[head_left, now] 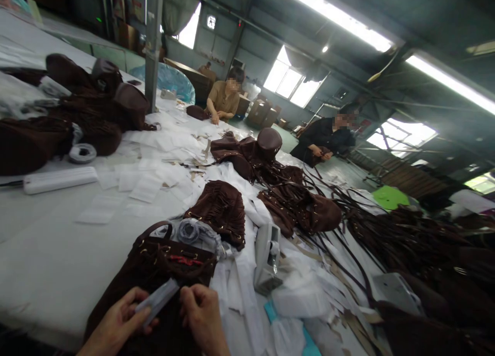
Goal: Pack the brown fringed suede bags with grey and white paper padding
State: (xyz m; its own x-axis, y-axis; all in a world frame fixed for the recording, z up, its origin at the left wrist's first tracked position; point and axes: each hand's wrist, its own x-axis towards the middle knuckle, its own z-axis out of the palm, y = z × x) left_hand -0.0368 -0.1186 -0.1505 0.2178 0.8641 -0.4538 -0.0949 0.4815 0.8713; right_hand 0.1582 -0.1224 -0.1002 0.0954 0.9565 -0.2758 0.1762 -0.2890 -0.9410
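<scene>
A dark brown drawstring bag (120, 278) with brass eyelets and a bit of red at its mouth lies in front of me. Over its front, my left hand (129, 315) pinches a flat, whitish, see-through folded strip (160, 298) between thumb and fingers. My right hand (201, 307) is beside the strip's far end, fingers curled together above the bag; what they hold, if anything, is hidden. Just behind the bag's mouth sits a coil wrapped in clear plastic (189, 231). A fringed brown bag (222, 206) lies beyond it.
A grey tape dispenser (266, 258) stands right of the bag, near white tissue paper (301, 297). More brown bags (305, 209) and long straps lie rightward; others (88, 106) are piled at left. Paper sheets cover the table's middle. Two people (224, 101) work across the table.
</scene>
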